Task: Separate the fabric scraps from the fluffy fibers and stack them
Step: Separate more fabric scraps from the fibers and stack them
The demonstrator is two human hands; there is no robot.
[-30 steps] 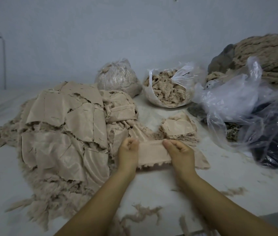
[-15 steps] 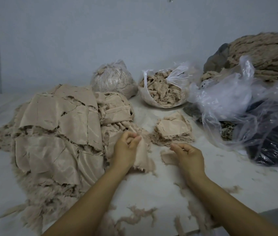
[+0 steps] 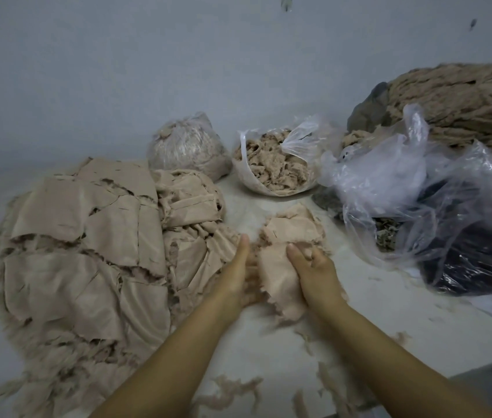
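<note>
Both hands hold one beige fabric scrap point(image 3: 278, 279) between them: the left hand point(image 3: 235, 276) lies along its left edge with fingers mostly straight, and the right hand point(image 3: 314, 273) grips its right side, fingers curled into the cloth. Left of them sprawls a big pile of fluffy fibers and scraps point(image 3: 88, 251). Just beyond the held scrap sits a small stack of scraps point(image 3: 294, 226). Behind stand a tied bag point(image 3: 186, 146) and an open bag of fibers point(image 3: 275, 164); crumpled clear plastic bags point(image 3: 419, 200) lie right. No writing is legible.

Pale table point(image 3: 374, 312) under scrap heap point(image 3: 88, 251), small stack point(image 3: 294, 226), bags point(image 3: 272, 164), loose fibers point(image 3: 232, 390).
</note>
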